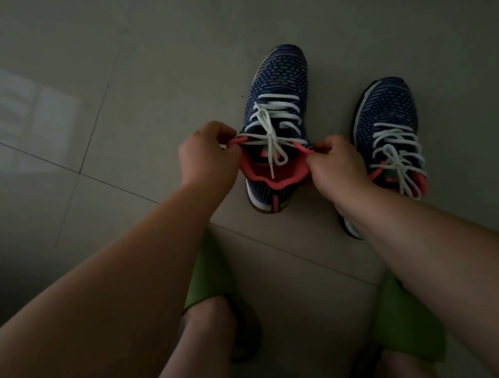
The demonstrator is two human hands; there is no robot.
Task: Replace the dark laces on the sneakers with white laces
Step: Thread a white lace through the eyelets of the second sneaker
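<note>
Both hands pinch the collar edges of the left sneaker on the floor, left hand, right hand, likely spreading it. White laces are tied. Second sneaker sits just right.

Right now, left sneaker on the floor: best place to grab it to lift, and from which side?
Take the left sneaker by its heel, coming from the near side. The pink collar stands open there and the heel points toward the person. The left hand and right hand pinch the white laces at the sides.
</note>
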